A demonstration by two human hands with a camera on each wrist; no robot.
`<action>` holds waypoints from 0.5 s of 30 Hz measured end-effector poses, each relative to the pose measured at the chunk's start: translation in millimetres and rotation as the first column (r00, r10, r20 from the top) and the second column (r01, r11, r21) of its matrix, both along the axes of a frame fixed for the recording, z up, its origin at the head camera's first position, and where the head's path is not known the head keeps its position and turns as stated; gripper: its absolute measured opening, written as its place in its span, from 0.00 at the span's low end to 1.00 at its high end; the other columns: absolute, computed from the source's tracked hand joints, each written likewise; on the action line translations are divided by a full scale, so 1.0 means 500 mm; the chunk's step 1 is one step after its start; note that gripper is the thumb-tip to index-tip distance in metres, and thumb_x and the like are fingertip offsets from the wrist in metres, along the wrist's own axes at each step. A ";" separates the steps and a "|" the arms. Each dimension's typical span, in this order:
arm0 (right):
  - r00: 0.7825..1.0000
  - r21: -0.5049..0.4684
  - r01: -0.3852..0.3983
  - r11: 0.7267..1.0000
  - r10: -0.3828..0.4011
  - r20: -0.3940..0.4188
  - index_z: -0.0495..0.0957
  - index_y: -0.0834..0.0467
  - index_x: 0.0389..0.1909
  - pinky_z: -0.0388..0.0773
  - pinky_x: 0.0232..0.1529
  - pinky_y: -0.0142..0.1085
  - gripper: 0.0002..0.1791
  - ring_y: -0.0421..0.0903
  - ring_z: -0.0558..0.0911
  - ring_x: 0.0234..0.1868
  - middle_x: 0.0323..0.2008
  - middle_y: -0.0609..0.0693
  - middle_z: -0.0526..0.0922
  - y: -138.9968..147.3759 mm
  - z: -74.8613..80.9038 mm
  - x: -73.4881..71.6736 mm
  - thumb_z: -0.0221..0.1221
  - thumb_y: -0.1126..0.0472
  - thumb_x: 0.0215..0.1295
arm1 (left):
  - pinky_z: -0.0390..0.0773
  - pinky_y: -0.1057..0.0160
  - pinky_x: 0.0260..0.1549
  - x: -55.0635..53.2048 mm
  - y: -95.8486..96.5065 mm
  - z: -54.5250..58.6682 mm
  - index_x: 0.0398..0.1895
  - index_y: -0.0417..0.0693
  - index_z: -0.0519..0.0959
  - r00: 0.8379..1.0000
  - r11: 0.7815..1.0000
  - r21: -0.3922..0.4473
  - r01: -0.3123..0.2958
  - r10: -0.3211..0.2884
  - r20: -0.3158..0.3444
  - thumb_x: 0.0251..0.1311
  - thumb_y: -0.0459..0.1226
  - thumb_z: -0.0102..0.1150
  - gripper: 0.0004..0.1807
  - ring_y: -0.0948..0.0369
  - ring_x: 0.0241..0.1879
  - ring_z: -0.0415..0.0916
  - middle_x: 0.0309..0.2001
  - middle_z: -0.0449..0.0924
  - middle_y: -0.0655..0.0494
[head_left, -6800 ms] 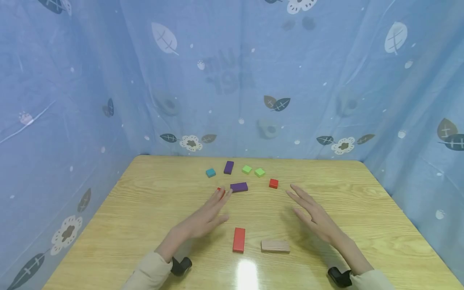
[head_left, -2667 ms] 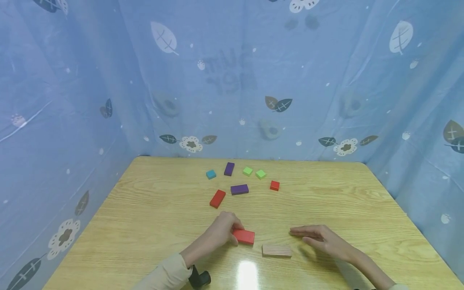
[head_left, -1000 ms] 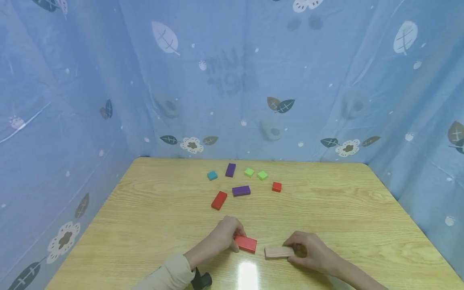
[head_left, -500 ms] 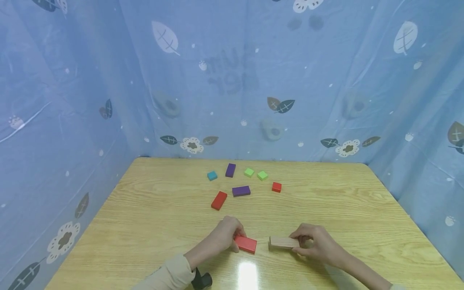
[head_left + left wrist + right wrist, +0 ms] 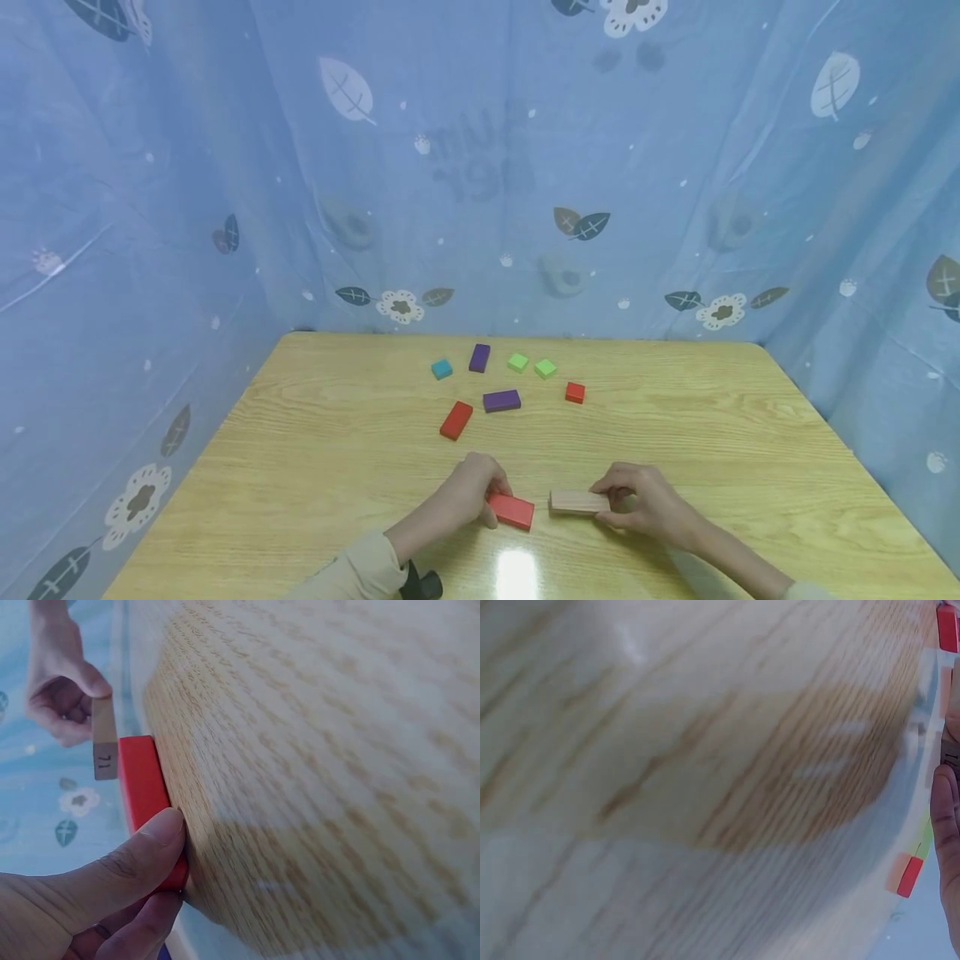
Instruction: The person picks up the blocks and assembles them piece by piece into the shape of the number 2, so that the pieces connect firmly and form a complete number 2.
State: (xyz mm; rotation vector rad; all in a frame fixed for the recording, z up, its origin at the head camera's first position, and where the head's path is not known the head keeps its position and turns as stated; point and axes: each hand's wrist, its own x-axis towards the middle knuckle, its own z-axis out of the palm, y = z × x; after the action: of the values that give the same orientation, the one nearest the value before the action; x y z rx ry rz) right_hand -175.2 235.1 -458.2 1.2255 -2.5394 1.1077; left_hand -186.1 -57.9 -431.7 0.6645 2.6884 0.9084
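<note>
A bright red block (image 5: 512,512) lies flat near the table's front, and my left hand (image 5: 472,490) pinches its left end between thumb and fingers. Close up, the left wrist view shows the thumb (image 5: 154,832) on this red block (image 5: 141,780). To the right, my right hand (image 5: 641,498) holds a plain wooden block (image 5: 577,502) by its right end. That wooden block (image 5: 104,739), marked "71" on its end, appears raised off the tabletop in the left wrist view. A small gap separates the two blocks in the head view. Only part of the right hand (image 5: 946,840) shows in its wrist view.
Farther back on the wood-grain table (image 5: 315,450) lie a darker red block (image 5: 456,420), two purple blocks (image 5: 502,401), a teal block (image 5: 442,369), two green blocks (image 5: 545,368) and a small red block (image 5: 575,392). A blue patterned curtain (image 5: 465,242) surrounds the table.
My left hand took hold of the red block, which turned from lengthwise to crosswise. Later my right hand gripped the wooden block, raised it and shifted it slightly left, nearer the red block.
</note>
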 end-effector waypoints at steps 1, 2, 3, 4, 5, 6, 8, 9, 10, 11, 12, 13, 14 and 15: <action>1.000 0.005 0.002 1.000 -0.002 -0.001 0.82 0.63 0.37 0.80 0.31 0.29 0.13 0.32 0.77 0.30 0.32 0.46 0.81 -0.002 0.000 -0.001 0.71 0.69 0.48 | 0.74 0.69 0.32 0.000 0.000 -0.001 0.29 0.45 0.86 1.000 1.000 -0.003 0.001 -0.001 -0.002 0.27 0.22 0.77 0.19 0.67 0.28 0.71 0.30 0.78 0.60; 1.000 0.010 0.005 1.000 -0.005 0.005 0.82 0.63 0.37 0.80 0.30 0.28 0.13 0.32 0.77 0.30 0.31 0.45 0.80 -0.004 0.000 -0.002 0.71 0.68 0.48 | 0.74 0.70 0.31 0.000 0.000 -0.001 0.29 0.45 0.86 1.000 1.000 -0.006 0.002 -0.002 -0.004 0.27 0.23 0.78 0.19 0.68 0.28 0.70 0.30 0.78 0.60; 1.000 0.012 0.007 1.000 -0.007 0.010 0.82 0.63 0.36 0.80 0.30 0.28 0.13 0.32 0.77 0.30 0.31 0.45 0.80 -0.006 0.000 -0.003 0.71 0.68 0.48 | 0.74 0.70 0.31 0.000 0.000 -0.001 0.29 0.45 0.86 1.000 1.000 -0.010 0.005 -0.005 -0.007 0.27 0.23 0.78 0.19 0.68 0.28 0.70 0.30 0.78 0.60; 1.000 0.015 0.009 1.000 -0.009 0.012 0.82 0.62 0.36 0.80 0.30 0.28 0.13 0.32 0.77 0.30 0.31 0.44 0.80 -0.008 0.001 -0.004 0.71 0.69 0.48 | 0.74 0.70 0.31 0.000 0.000 -0.001 0.29 0.45 0.86 1.000 1.000 -0.013 0.007 -0.007 -0.008 0.28 0.23 0.78 0.19 0.68 0.28 0.69 0.30 0.78 0.60; 1.000 0.020 0.009 1.000 -0.009 0.014 0.83 0.62 0.36 0.80 0.29 0.28 0.12 0.32 0.76 0.29 0.31 0.44 0.80 -0.010 0.002 -0.005 0.71 0.69 0.48 | 0.73 0.70 0.31 0.000 0.000 0.000 0.29 0.45 0.86 1.000 1.000 -0.014 0.007 -0.007 -0.006 0.28 0.23 0.78 0.19 0.68 0.28 0.69 0.30 0.77 0.60; 1.000 0.023 0.008 1.000 -0.008 0.014 0.83 0.62 0.36 0.79 0.29 0.28 0.12 0.32 0.77 0.29 0.31 0.43 0.80 -0.013 0.002 -0.007 0.71 0.69 0.49 | 0.73 0.70 0.30 0.000 0.000 0.001 0.29 0.44 0.86 1.000 1.000 -0.015 0.009 -0.009 -0.007 0.28 0.23 0.78 0.19 0.68 0.28 0.68 0.30 0.77 0.60; 1.000 0.027 0.003 1.000 -0.003 0.017 0.83 0.62 0.36 0.79 0.29 0.28 0.12 0.32 0.77 0.29 0.31 0.44 0.79 -0.017 0.001 -0.009 0.71 0.69 0.49 | 0.73 0.70 0.29 0.001 -0.001 0.003 0.29 0.44 0.86 1.000 1.000 -0.014 0.010 -0.010 -0.007 0.28 0.23 0.78 0.19 0.68 0.27 0.68 0.30 0.77 0.60; 1.000 0.026 -0.001 1.000 0.000 0.016 0.83 0.62 0.36 0.79 0.29 0.28 0.12 0.33 0.77 0.30 0.31 0.44 0.79 -0.019 -0.001 -0.010 0.71 0.69 0.49 | 0.73 0.71 0.29 0.001 -0.001 0.004 0.29 0.44 0.86 1.000 1.000 -0.014 0.011 -0.011 -0.008 0.28 0.23 0.78 0.19 0.69 0.27 0.67 0.30 0.77 0.60; 1.000 0.026 -0.004 1.000 0.004 0.014 0.83 0.62 0.36 0.79 0.29 0.28 0.12 0.33 0.77 0.30 0.31 0.44 0.80 -0.022 -0.002 -0.011 0.71 0.69 0.49 | 0.72 0.71 0.29 0.002 -0.001 0.004 0.29 0.44 0.86 1.000 1.000 -0.015 0.013 -0.013 -0.011 0.28 0.23 0.78 0.19 0.69 0.27 0.67 0.30 0.77 0.61; 1.000 0.025 -0.007 1.000 0.007 0.015 0.83 0.63 0.36 0.79 0.29 0.28 0.12 0.33 0.77 0.30 0.31 0.44 0.80 -0.024 -0.003 -0.012 0.71 0.69 0.49 | 0.72 0.71 0.28 0.002 -0.001 0.004 0.29 0.44 0.86 1.000 1.000 -0.013 0.013 -0.014 -0.012 0.28 0.23 0.78 0.19 0.68 0.27 0.67 0.29 0.76 0.61; 1.000 0.025 -0.009 1.000 0.008 0.016 0.83 0.63 0.36 0.79 0.29 0.28 0.12 0.33 0.77 0.30 0.31 0.44 0.80 -0.026 -0.004 -0.013 0.71 0.69 0.49 | 0.72 0.71 0.28 0.002 -0.001 0.004 0.28 0.44 0.86 1.000 1.000 -0.015 0.015 -0.016 -0.016 0.28 0.23 0.79 0.19 0.68 0.27 0.67 0.29 0.76 0.61; 1.000 0.023 -0.008 1.000 0.007 0.018 0.83 0.62 0.36 0.79 0.29 0.28 0.12 0.33 0.77 0.30 0.31 0.44 0.80 -0.028 -0.005 -0.014 0.71 0.69 0.49 | 0.72 0.71 0.28 0.002 -0.001 0.004 0.28 0.44 0.86 1.000 1.000 -0.013 0.015 -0.015 -0.016 0.28 0.23 0.78 0.19 0.68 0.27 0.68 0.29 0.76 0.61; 1.000 0.024 -0.005 1.000 0.004 0.023 0.83 0.62 0.36 0.79 0.30 0.28 0.12 0.33 0.77 0.30 0.31 0.44 0.80 -0.030 -0.005 -0.015 0.71 0.69 0.49 | 0.72 0.71 0.29 0.002 -0.001 0.003 0.28 0.45 0.86 1.000 1.000 -0.017 0.014 -0.014 -0.018 0.28 0.23 0.79 0.19 0.68 0.28 0.68 0.29 0.76 0.61; 1.000 0.026 -0.003 1.000 0.002 0.028 0.83 0.62 0.36 0.80 0.30 0.28 0.12 0.33 0.77 0.30 0.31 0.44 0.80 -0.032 -0.006 -0.016 0.71 0.69 0.49 | 0.72 0.71 0.29 0.002 0.000 0.003 0.28 0.45 0.86 1.000 1.000 -0.018 0.014 -0.014 -0.021 0.27 0.23 0.78 0.19 0.68 0.28 0.68 0.29 0.76 0.61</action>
State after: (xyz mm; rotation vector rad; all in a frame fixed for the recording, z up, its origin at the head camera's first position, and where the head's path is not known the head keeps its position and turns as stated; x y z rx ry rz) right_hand -183.3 219.1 -461.1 1.2286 -2.5813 1.1038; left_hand -185.1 -58.1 -430.0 0.6919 2.7037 0.8775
